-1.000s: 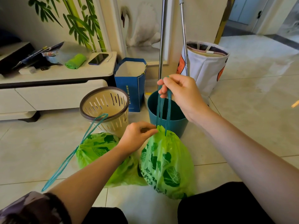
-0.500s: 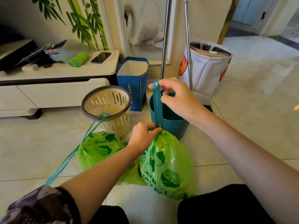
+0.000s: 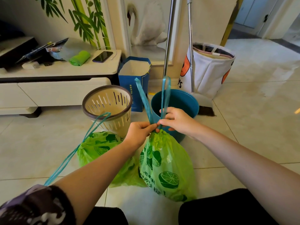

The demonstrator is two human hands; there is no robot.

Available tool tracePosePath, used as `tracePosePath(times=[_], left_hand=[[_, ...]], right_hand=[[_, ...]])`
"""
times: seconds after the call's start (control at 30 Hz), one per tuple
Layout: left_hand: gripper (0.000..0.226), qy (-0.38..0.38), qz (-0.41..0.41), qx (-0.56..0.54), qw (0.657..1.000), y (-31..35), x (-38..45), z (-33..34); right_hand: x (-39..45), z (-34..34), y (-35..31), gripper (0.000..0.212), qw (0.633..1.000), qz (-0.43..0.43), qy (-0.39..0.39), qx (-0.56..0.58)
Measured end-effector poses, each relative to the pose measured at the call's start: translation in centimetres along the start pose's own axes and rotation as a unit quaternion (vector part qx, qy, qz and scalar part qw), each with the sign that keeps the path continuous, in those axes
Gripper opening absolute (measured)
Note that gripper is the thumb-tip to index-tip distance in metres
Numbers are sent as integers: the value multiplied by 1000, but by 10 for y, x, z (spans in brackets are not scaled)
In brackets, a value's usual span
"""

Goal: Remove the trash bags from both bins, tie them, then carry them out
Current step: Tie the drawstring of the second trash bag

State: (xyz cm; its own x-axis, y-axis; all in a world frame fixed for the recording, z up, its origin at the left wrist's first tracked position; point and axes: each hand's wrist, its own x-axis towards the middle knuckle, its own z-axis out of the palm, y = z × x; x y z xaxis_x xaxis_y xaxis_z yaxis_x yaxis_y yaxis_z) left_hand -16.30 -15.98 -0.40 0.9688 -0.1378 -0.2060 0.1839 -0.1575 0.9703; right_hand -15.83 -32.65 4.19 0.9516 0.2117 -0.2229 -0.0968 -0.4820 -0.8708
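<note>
Two green trash bags printed with lime slices lie on the floor tiles. The right bag (image 3: 165, 166) is gathered at its neck, and its two teal drawstring loops (image 3: 164, 98) stick up. My left hand (image 3: 139, 130) pinches one drawstring at the neck; my right hand (image 3: 175, 120) pinches the other, fingertips nearly touching. The left bag (image 3: 100, 148) lies behind my left forearm, its long teal drawstring (image 3: 76, 148) trailing toward me. Behind them stand a beige slotted bin (image 3: 107, 108) and a teal bin (image 3: 177, 103), both without bags.
A blue paper bag (image 3: 134, 83) stands behind the bins. Two metal poles (image 3: 168, 38) lean on the wall, next to a white fabric basket (image 3: 209, 70). A low white cabinet (image 3: 58, 85) at left holds a phone and a green cloth. A doorway (image 3: 259, 18) opens at far right.
My right hand has come down from holding the drawstrings high to the bag's neck beside my left hand. The drawstring loops now stand free above both hands.
</note>
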Motion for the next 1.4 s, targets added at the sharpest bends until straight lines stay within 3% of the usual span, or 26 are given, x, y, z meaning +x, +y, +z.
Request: tracePosePath(times=[0.1, 0.3, 0.4, 0.6, 0.67, 0.77, 0.93, 1.07, 1.17, 1.3, 1.4], left_hand=[[21, -5, -1, 22, 1000, -2, 2, -3], [31, -51, 20, 95, 994, 4, 0, -7], [27, -91, 39, 137, 986, 9, -4, -7], [22, -181, 37, 192, 964, 7, -2, -6], [35, -178, 51, 209, 960, 6, -2, -5], [42, -177, 47, 178, 967, 7, -4, -3], [37, -174, 2, 98, 980, 8, -3, -9], [29, -136, -46, 6, 990, 10, -2, -14], [28, -107, -59, -36, 992, 9, 1, -18], [24, -119, -47, -7, 992, 9, 0, -25], [19, -135, -6, 79, 988, 14, -3, -29]], right_hand=[[0, 1, 1, 20, 997, -41, 16, -59], [-1, -3, -8, 8, 987, -108, 67, -101], [-6, 0, -15, 18, 978, -146, 54, -136], [-7, 1, -17, 11, 959, -173, 46, -219], [-5, 1, -17, 15, 944, -183, 44, -271], [-1, 0, -12, 24, 912, -170, 69, -366], [-4, -8, -9, 27, 906, -110, 18, -409], [-6, -10, -11, 24, 910, -118, 45, -394], [-9, -9, -17, 34, 933, -107, 11, -343], [-12, -9, -21, 39, 977, -77, -13, -198], [-4, -11, -7, 23, 976, -74, -3, -204]])
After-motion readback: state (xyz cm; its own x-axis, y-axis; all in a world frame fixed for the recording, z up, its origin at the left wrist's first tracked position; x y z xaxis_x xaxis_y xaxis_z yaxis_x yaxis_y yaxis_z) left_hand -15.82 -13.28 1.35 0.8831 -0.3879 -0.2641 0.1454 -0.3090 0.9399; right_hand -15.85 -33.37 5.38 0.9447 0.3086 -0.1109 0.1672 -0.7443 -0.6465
